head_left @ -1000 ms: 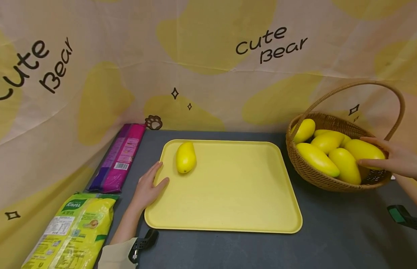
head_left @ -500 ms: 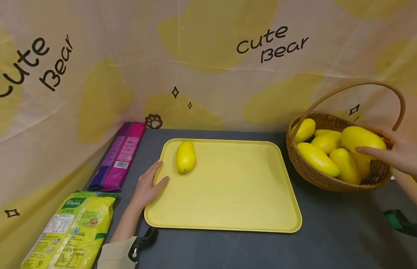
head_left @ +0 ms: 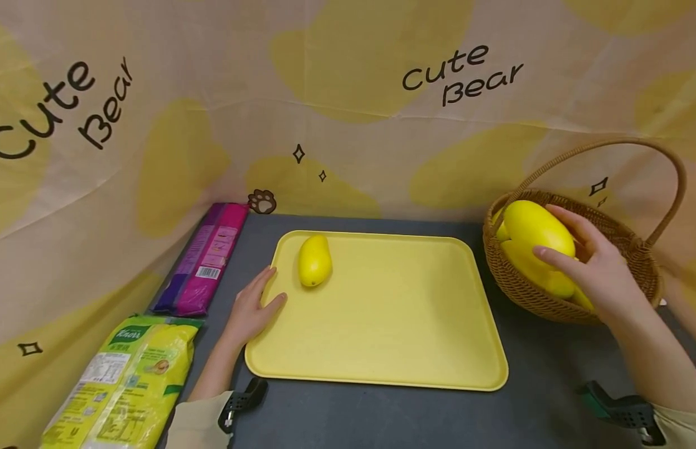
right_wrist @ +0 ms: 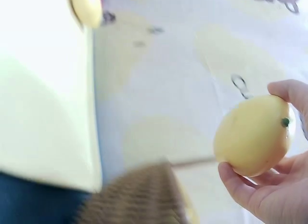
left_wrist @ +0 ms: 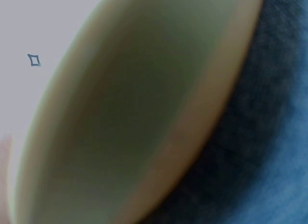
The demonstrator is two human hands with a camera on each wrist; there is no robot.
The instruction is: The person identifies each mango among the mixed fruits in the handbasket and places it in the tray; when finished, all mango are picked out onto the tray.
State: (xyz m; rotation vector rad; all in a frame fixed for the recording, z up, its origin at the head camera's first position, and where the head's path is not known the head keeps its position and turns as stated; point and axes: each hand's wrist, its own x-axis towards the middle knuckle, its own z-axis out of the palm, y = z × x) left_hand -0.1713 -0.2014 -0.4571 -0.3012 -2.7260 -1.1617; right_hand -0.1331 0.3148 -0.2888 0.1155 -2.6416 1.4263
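My right hand (head_left: pixel 597 268) grips a yellow mango (head_left: pixel 539 231) above the wicker basket (head_left: pixel 634 262); in the right wrist view thumb and fingers curl round the same mango (right_wrist: pixel 252 135). Other mangoes (head_left: pixel 527 265) lie in the basket, partly hidden behind the hand and the held one. On the left part of the yellow tray (head_left: pixel 393 312) lies a single mango (head_left: pixel 314 260). My left hand (head_left: pixel 255 308) rests on the tray's left rim, fingers relaxed, holding nothing. A blurred surface, seemingly the tray (left_wrist: pixel 134 103), fills much of the left wrist view.
Left of the tray lie a purple and pink packet (head_left: pixel 204 259) and a yellow-green Knorr bag (head_left: pixel 126 380). A printed cloth (head_left: pixel 353 93) hangs behind the dark table (head_left: pixel 415 418). The basket's tall handle (head_left: pixel 600 146) arches over its opening.
My right hand has lifted a mango from the basket's right side and carried it left over the other mangoes. The left hand stays at the tray's rim.
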